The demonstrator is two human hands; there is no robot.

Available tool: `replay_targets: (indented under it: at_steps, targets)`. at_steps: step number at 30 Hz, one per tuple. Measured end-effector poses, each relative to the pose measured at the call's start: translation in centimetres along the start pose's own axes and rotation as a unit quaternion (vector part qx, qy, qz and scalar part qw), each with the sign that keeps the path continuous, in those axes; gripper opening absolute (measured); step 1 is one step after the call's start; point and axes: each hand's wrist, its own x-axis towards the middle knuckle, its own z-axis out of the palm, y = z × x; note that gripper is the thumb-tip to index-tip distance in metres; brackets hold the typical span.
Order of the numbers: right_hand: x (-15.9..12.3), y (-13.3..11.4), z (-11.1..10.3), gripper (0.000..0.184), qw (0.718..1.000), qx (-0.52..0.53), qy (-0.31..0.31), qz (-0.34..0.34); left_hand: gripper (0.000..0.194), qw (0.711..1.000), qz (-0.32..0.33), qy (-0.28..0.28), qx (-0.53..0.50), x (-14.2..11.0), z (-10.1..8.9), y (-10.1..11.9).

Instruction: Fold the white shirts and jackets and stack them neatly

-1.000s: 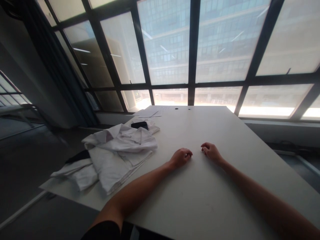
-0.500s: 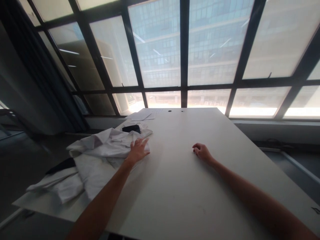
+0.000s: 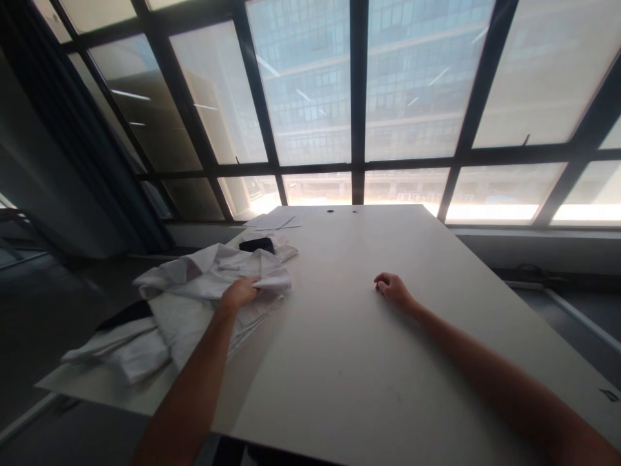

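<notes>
A crumpled heap of white cloth, perhaps clothing, lies on the left side of the white table. My left hand is at the heap's right part, fingers closed on a fold of it; the fingertips are partly hidden by the fabric. A flap of the cloth stands slightly raised just right of these fingers. My right hand rests on the bare tabletop, fingers curled in, and I see nothing in it. Dark pieces show in the heap: one black piece at its far end, another at its left.
Sheets of paper lie at the table's far left. Beyond the far edge stand large windows with dark frames. A dark curtain hangs at the left. Two small dark spots mark the table's far end.
My left hand, spread flat on the cloth before, has drawn back to the left and closed on a fold, lifting it a little. My right hand has stayed put.
</notes>
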Motion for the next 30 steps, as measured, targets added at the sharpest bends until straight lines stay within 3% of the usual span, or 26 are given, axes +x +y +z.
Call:
replay_targets:
  at_steps: [4, 7, 10, 12, 15, 21, 25, 30]
  targets:
    - [-0.2, -0.6, -0.2, 0.028, 1.0, -0.001, -0.002, -0.001, 0.029, 0.999, -0.038, 0.014, 0.01, -0.4, 0.2, 1.1]
    - [-0.2, -0.7, -0.2, 0.028, 1.0, -0.004, -0.004, -0.003, 0.038, 0.995, -0.047, 0.091, -0.002, -1.1, 0.2, 2.8]
    - [0.0, -0.3, 0.0, 0.028, 1.0, -0.002, -0.005, -0.004, 0.044, 0.984, -0.002, 0.162, -0.079, -1.9, 0.8, 5.2]
    - [0.3, 0.1, 0.2, 0.028, 1.0, 0.0, -0.005, -0.003, 0.048, 0.971, 0.055, 0.172, -0.156, -2.5, 1.7, 7.2]
    - [0.5, 0.9, 0.4, 0.03, 1.0, -0.002, -0.009, -0.007, 0.05, 0.944, 0.147, 0.137, -0.263, -4.2, 3.8, 10.6]
    - [0.6, 1.3, 0.6, 0.029, 1.0, -0.008, -0.004, -0.023, 0.046, 0.876, 0.337, -0.036, -0.342, -8.8, 7.5, 16.6]
    - [0.8, 1.1, 0.8, 0.028, 0.999, 0.007, 0.026, -0.031, 0.05, 0.867, 0.407, -0.111, -0.266, -9.7, 8.4, 17.5]
    - [1.0, 1.0, 1.2, 0.032, 0.998, 0.006, 0.044, -0.042, 0.053, 0.867, 0.429, -0.112, -0.229, -9.9, 8.5, 17.4]
